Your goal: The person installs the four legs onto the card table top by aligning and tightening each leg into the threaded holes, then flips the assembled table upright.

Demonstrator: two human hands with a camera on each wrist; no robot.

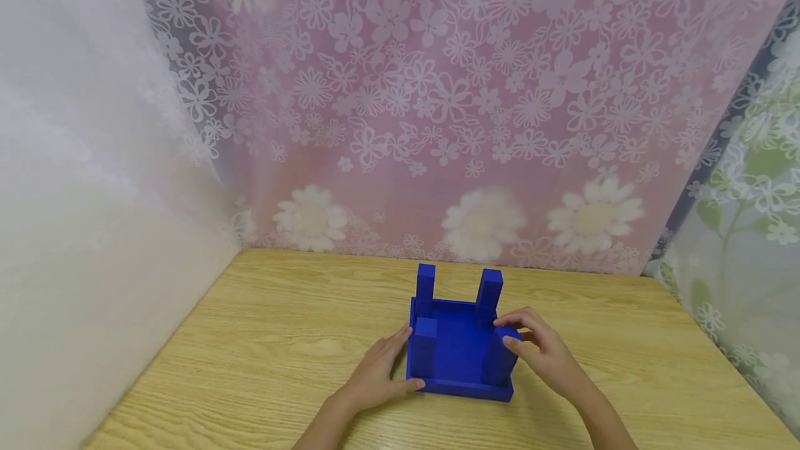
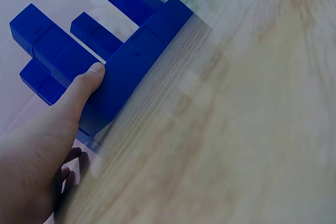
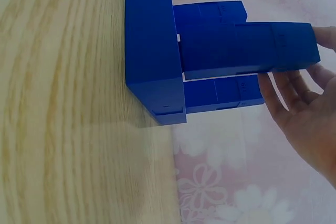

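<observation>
A blue square tray point(image 1: 465, 389) with low walls stands on the wooden table. Four-sided blue posts rise upright at its corners: the back left post point(image 1: 426, 287), back right post point(image 1: 490, 292), front left post point(image 1: 425, 349) and front right post point(image 1: 498, 360). My left hand point(image 1: 375, 373) holds the tray's front left corner, the thumb point(image 2: 86, 82) at the front wall and the fingers along the left wall. My right hand point(image 1: 550, 356) grips the front right post near its top, which leans slightly. The right wrist view shows the fingers point(image 3: 294, 90) around that post's end.
The wood-grained table point(image 1: 262, 339) extends around the tray. Behind it hangs a pink flowered curtain point(image 1: 400, 123). A pale sheet point(image 1: 94, 193) borders the left side and a flowered sheet point(image 1: 744, 248) the right.
</observation>
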